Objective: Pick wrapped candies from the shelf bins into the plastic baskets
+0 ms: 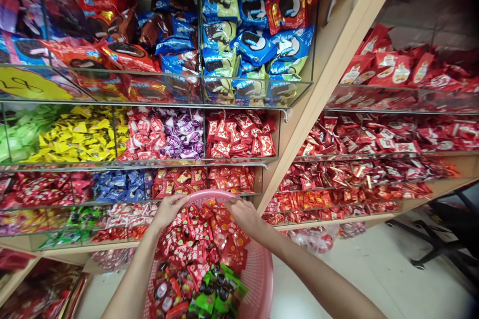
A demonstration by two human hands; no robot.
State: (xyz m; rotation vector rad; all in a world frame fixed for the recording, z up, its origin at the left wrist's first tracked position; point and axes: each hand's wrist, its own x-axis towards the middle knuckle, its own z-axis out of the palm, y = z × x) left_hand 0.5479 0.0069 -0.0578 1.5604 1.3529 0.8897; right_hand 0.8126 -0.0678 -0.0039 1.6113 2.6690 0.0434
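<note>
A pink plastic basket (262, 269) stands in front of me, tilted towards the shelves. Inside it lie red wrapped candies (187, 232), orange-red packets (230, 244), green wrapped candies (213, 296) and mixed dark red ones (168, 289). My left hand (170, 212) is closed over the far left rim, its thumb along the edge. Curled fingers of my right hand (243, 215) are at the far right rim, just above the orange-red packets; what they pinch is hidden. Beyond both hands is a bin of red packets (232, 177).
Glass-fronted shelves hold yellow candies (86, 134), purple candies (185, 132) and blue biscuit packs (256, 45). A wooden post (329, 84) parts them from red candy shelves (359, 134) on the right. Black chair legs (422, 241) stand on the pale floor (366, 279).
</note>
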